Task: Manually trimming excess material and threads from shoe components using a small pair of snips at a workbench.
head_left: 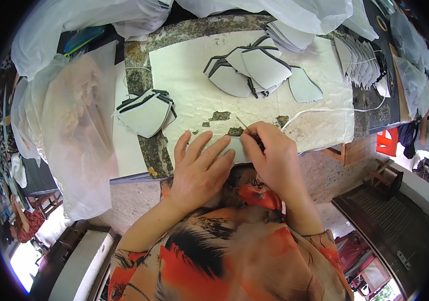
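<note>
My left hand lies flat with its fingers apart, its fingertips on a small white cut piece at the near edge of the table. Close beside it, my right hand is closed in a pinch. A thin stick-like tool juts from its fingertips, pointing away to the left. Something dark shows inside the curled fingers, but I cannot make out what. Beyond my hands lies a heap of white curved pieces with black edging. A smaller pile of such pieces sits to the left.
A stained white sheet covers the table. White pieces are stacked at the back, and a fanned stack stands at right. A white cord crosses the right side. Translucent plastic bags hang along the left.
</note>
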Demonstrator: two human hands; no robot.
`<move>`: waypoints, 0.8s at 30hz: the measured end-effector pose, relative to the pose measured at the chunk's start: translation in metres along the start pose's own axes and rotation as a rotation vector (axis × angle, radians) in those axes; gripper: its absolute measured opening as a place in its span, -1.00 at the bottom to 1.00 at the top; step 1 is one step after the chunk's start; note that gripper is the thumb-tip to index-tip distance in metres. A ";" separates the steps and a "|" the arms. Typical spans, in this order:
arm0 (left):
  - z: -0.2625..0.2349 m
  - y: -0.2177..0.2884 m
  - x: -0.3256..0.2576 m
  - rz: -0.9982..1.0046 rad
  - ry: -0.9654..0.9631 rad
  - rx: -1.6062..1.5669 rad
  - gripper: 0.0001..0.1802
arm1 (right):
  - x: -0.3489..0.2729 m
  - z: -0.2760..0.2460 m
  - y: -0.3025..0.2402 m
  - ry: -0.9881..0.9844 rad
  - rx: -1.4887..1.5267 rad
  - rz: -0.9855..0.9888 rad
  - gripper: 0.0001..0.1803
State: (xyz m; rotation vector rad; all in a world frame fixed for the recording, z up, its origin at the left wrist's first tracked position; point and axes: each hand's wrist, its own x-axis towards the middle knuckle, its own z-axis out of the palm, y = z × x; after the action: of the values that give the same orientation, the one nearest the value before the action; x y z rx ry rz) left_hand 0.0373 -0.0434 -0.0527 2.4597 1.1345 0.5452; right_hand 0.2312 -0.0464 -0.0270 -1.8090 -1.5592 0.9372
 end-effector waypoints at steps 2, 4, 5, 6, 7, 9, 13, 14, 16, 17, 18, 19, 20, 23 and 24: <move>0.000 0.001 0.001 -0.011 -0.004 -0.011 -0.69 | 0.001 -0.003 0.003 0.020 -0.021 0.017 -0.87; 0.000 0.000 0.001 -0.011 -0.005 -0.011 -0.68 | 0.003 -0.005 0.003 0.018 -0.012 0.021 -0.86; 0.001 0.000 0.001 -0.013 -0.006 -0.009 -0.66 | 0.003 -0.005 0.003 0.015 -0.002 0.025 -0.85; 0.001 0.001 0.001 -0.012 -0.005 -0.010 -0.66 | 0.004 -0.006 0.003 0.016 -0.003 0.025 -0.85; 0.001 0.002 0.002 -0.027 -0.013 -0.011 -0.62 | 0.004 -0.007 0.003 0.002 0.002 0.058 -0.85; 0.000 0.003 0.004 -0.041 -0.022 -0.013 -0.58 | 0.004 -0.008 0.004 -0.010 0.008 0.092 -0.84; -0.003 0.006 0.008 -0.060 -0.066 0.007 -0.46 | 0.005 -0.010 0.008 -0.011 -0.011 0.064 -0.84; -0.003 0.006 0.009 -0.067 -0.082 0.013 -0.42 | 0.006 -0.010 0.009 -0.016 -0.011 0.057 -0.84; -0.005 0.008 0.009 -0.066 -0.091 0.018 -0.42 | 0.007 -0.011 0.009 -0.025 -0.019 0.052 -0.84; -0.006 0.008 0.010 -0.066 -0.101 0.023 -0.42 | 0.007 -0.011 0.009 -0.035 -0.026 0.049 -0.85; -0.006 0.009 0.011 -0.065 -0.100 0.020 -0.42 | 0.007 -0.013 0.009 -0.035 -0.029 0.050 -0.85; -0.007 0.010 0.012 -0.058 -0.108 0.037 -0.43 | 0.008 -0.014 0.008 -0.041 -0.023 0.052 -0.86; -0.008 0.011 0.013 -0.051 -0.116 0.053 -0.43 | 0.008 -0.016 0.007 -0.048 -0.017 0.053 -0.87; -0.010 0.014 0.015 -0.037 -0.138 0.094 -0.43 | 0.009 -0.020 0.010 -0.041 -0.036 0.043 -0.86; -0.011 0.015 0.017 -0.036 -0.136 0.091 -0.43 | 0.010 -0.020 0.012 -0.040 -0.039 0.043 -0.86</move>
State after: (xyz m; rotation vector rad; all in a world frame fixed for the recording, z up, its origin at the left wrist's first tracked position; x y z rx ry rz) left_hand 0.0514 -0.0373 -0.0330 2.5048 1.1691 0.3167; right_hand 0.2553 -0.0384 -0.0259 -1.8685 -1.5787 0.9753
